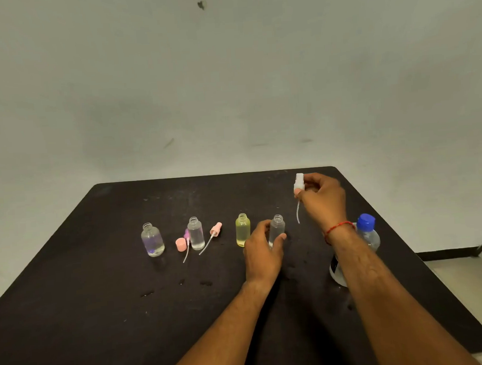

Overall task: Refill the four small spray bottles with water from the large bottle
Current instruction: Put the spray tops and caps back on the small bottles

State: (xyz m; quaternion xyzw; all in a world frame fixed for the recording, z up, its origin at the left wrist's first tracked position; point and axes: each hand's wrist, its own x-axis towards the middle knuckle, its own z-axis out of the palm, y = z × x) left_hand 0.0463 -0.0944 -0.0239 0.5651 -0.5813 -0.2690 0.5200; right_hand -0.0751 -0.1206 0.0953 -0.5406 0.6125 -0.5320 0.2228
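Note:
Four small uncapped bottles stand in a row on the black table (101,317): a purple-tinted one (152,240) at the left, a clear one (196,233), a yellow one (242,229), and a clear one (276,228) at the right. My left hand (262,251) grips that rightmost clear bottle. My right hand (322,197) holds a white spray head (299,182) in the air, its dip tube hanging down to the right of the held bottle. The large bottle (367,231) with a blue cap stands behind my right forearm, partly hidden.
A pink spray head (215,231) with its tube, a pink cap (181,244) and a purple spray head (186,236) lie among the left bottles. Small wet spots mark the table in front of the row. A plain wall rises behind the table's far edge.

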